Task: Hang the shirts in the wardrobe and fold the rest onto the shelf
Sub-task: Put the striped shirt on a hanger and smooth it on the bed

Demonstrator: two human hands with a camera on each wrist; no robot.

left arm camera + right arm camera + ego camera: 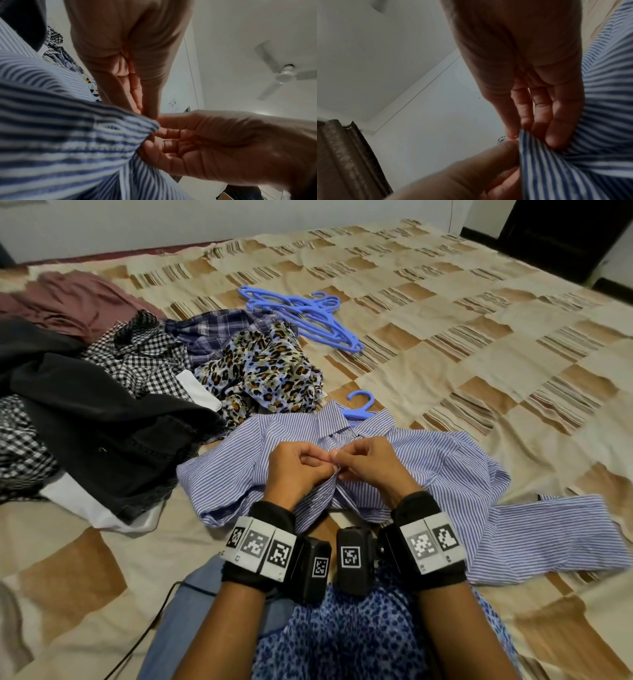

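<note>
Both hands, left hand (pixel 297 465) and right hand (pixel 371 463), are pinching striped shirt (pixel 455 467) placket edges meeting between them, collar and hanger (pixel 359 405) pointing away.

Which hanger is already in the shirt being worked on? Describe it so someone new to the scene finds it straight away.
Start from the patchwork bedspread and find the blue striped shirt spread flat nearest the person, pinched at its front by the left hand and right hand. At its collar a single blue hook sticks out. That hanger is alone, unlike the loose hanger pile farther up the bed.
</note>
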